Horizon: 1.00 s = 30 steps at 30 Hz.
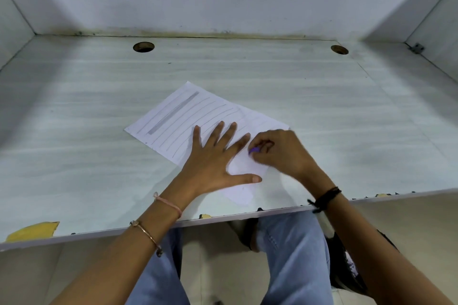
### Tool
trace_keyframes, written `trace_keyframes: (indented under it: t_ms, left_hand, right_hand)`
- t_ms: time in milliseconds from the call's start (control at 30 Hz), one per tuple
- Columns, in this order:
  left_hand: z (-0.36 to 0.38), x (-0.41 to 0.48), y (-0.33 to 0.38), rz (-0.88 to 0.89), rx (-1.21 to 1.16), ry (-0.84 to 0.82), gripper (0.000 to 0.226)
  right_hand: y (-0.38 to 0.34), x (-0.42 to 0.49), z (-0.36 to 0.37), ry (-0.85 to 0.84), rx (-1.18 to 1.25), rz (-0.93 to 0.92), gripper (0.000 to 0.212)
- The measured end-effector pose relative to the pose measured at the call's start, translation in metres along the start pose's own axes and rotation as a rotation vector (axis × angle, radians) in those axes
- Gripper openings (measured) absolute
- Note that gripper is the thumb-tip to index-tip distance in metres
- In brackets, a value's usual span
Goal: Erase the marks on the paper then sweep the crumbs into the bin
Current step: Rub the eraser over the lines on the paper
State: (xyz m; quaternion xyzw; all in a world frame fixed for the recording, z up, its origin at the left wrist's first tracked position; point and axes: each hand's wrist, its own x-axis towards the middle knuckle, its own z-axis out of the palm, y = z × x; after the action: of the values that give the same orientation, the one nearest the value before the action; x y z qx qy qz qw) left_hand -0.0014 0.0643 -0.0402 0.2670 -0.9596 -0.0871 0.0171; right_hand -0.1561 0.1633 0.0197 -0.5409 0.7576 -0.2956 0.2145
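Flat left hand [213, 156] pinned the white lined paper sheet [173, 119]; on it, right hand [280, 151] pinched, seemingly, a purple eraser [254, 150]; hard rubbing could crumple it.

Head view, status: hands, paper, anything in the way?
Left hand flat on paper, pinning it. Right hand pinches purple eraser, low over paper. Pencil lines unerased on far half. Nothing in the way.

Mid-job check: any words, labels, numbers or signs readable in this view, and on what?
No readable text anywhere.
paper: pencil lines and one shaded grey bar only, no letters.
purple eraser in the right hand: no print visible.
dark cloth at lower right: white print, too blurred to read.
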Motion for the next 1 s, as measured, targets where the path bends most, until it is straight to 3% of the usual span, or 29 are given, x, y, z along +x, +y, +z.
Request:
trace_keyframes:
  t_ms: [100,200,233,367,500,533,633,667,800,933,1000]
  left_hand:
    - [0.002,0.000,0.001,0.000,-0.001,0.016,0.100]
    - [0.002,0.001,0.000,0.012,0.014,0.019,0.102]
    - [0.003,0.002,-0.001,0.013,0.016,0.020,0.101]
    - [0.003,0.001,0.000,0.004,0.015,0.030,0.100]
    - [0.003,0.003,-0.001,0.014,0.030,0.025,0.101]
    - [0.003,0.003,-0.001,0.012,0.031,0.024,0.101]
    - [0.003,0.002,-0.001,0.005,0.031,0.031,0.100]
    - [0.003,0.002,0.000,0.005,0.031,0.034,0.099]
    - [0.005,0.002,-0.001,0.018,0.031,0.035,0.102]
    - [0.003,0.002,-0.001,0.003,0.025,0.031,0.100]
    - [0.004,0.002,-0.001,0.008,0.025,0.035,0.100]
  right_hand:
    - [-0.001,0.008,-0.007,0.077,-0.018,0.054,0.011]
    - [-0.014,-0.004,0.003,-0.166,-0.040,-0.041,0.010]
    - [-0.013,-0.003,0.002,-0.174,-0.047,-0.040,0.010]
    - [0.001,0.014,-0.015,0.099,-0.064,0.094,0.008]
    - [-0.019,-0.006,0.005,-0.194,-0.069,-0.033,0.009]
    - [-0.016,-0.004,0.003,-0.176,-0.067,-0.021,0.009]
    - [0.000,0.013,-0.013,0.095,-0.064,0.120,0.009]
    - [-0.001,0.013,-0.012,0.107,-0.082,0.134,0.008]
    - [-0.019,-0.003,0.008,-0.140,-0.071,-0.004,0.009]
    - [0.002,0.017,-0.016,0.140,-0.094,0.163,0.008]
    - [-0.006,0.013,-0.011,0.068,-0.111,0.099,0.008]
